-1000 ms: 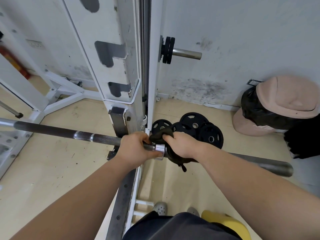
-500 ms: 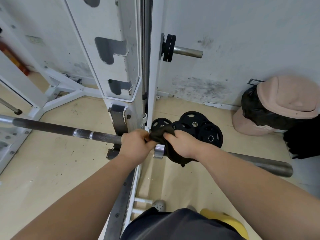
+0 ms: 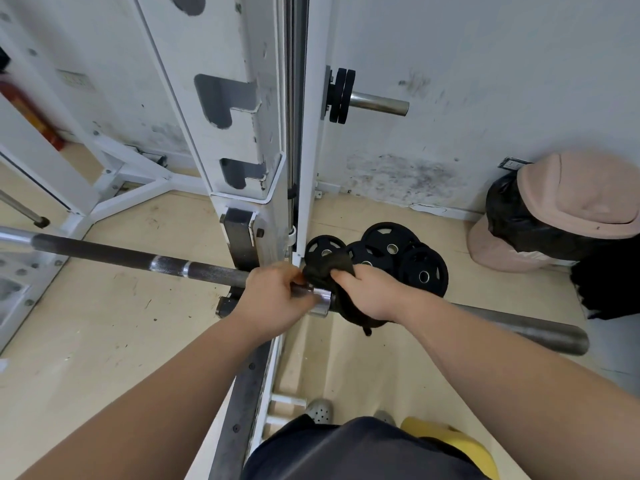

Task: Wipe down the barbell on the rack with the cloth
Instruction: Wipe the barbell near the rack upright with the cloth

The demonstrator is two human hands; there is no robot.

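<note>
left hand [image 3: 273,299] fist-closed round barbell [image 3: 138,259] at frame centre, right hand [image 3: 370,292] clenched on dark cloth [image 3: 320,268] — cloth wrapped on bar beside collar

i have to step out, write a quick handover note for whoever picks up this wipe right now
Left hand: closed around the barbell just inside the shiny collar, steadying it.
Right hand: grip shut on the dark cloth, which is bunched over the bar just outside the collar.
The barbell rests on the rack; its bare sleeve runs off to the right.
Done: cannot tell how much has been wiped.
Left: run the cloth along the sleeve, then the long dark shaft to the left.
</note>
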